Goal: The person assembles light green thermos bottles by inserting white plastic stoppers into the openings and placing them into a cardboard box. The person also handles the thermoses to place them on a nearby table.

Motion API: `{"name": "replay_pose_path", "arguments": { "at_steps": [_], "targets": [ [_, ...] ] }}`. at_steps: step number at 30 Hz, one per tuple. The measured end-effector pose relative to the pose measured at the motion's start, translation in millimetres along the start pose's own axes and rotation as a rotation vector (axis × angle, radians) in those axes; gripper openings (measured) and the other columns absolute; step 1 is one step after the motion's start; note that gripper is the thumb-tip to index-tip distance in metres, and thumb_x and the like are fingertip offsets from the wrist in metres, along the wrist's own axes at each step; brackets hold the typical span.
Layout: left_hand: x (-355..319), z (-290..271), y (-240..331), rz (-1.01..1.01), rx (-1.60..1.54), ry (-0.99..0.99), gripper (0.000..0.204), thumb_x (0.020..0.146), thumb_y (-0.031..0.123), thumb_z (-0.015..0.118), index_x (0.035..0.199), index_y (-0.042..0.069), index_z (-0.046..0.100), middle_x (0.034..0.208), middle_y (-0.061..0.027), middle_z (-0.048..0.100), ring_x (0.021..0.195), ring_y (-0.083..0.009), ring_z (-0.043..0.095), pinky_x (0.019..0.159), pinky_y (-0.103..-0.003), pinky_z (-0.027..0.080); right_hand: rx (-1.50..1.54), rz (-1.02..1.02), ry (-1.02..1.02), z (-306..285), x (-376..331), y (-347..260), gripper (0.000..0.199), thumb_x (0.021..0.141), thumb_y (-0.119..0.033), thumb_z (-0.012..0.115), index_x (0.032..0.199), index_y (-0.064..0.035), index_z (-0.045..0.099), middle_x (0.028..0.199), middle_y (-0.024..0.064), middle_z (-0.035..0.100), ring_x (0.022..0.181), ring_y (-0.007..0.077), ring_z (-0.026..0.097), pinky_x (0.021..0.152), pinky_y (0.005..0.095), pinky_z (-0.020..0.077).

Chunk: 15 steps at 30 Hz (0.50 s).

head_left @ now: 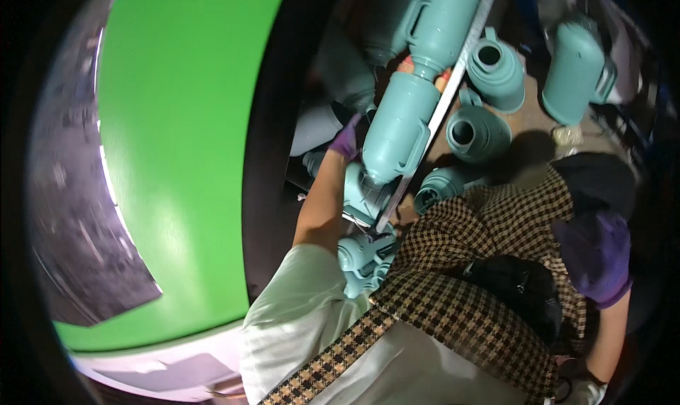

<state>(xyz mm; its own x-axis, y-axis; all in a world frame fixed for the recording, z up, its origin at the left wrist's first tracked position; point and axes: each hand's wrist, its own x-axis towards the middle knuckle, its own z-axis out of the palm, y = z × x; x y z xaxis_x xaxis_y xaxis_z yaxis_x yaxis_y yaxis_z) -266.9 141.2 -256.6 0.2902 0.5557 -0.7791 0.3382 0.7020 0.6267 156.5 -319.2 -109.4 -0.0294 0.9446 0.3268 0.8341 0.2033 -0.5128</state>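
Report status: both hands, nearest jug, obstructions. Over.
Left hand: purple-gloved, beside teal jug, grip unclear. Right hand: gloved, by checked apron. Pale rail separates that jug from jugs at right.

Cannot read any text, label, brand, number or sign.
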Motion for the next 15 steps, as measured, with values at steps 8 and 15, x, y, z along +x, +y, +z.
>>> {"name": "replay_pose_path", "arguments": {
  "at_steps": [8,15],
  "targets": [
    [71.6,9.2,68.9,0.267,-0.525,0.29,0.048,0.1,0.044,0.048,0.13,0.007,0.058,0.127,-0.0127,0.064,0.117,-0.0274,0.06,0.099,-0.04,0.048,0.16,0.02,0.081,-0.2,7.5,-0.6,0.033,0.065,-0.009,0.071,0.098,-0.0067,0.073,0.081,0.0057,0.06,0.075,0.027,0.06,0.068,0.043,0.0496],
    [-49.8,12.2,16.2,0.482,-0.564,0.253,0.038,0.098,0.035,0.05,0.124,0.009,0.059,0.121,-0.0113,0.064,0.109,-0.0264,0.062,0.093,-0.04,0.052,0.199,0.011,-0.07,-7.4,4.9,4.1,0.038,0.073,-0.013,0.072,0.111,-0.0055,0.073,0.097,0.0088,0.067,0.091,0.0297,0.063,0.083,0.0447,0.051]
  ]
}}
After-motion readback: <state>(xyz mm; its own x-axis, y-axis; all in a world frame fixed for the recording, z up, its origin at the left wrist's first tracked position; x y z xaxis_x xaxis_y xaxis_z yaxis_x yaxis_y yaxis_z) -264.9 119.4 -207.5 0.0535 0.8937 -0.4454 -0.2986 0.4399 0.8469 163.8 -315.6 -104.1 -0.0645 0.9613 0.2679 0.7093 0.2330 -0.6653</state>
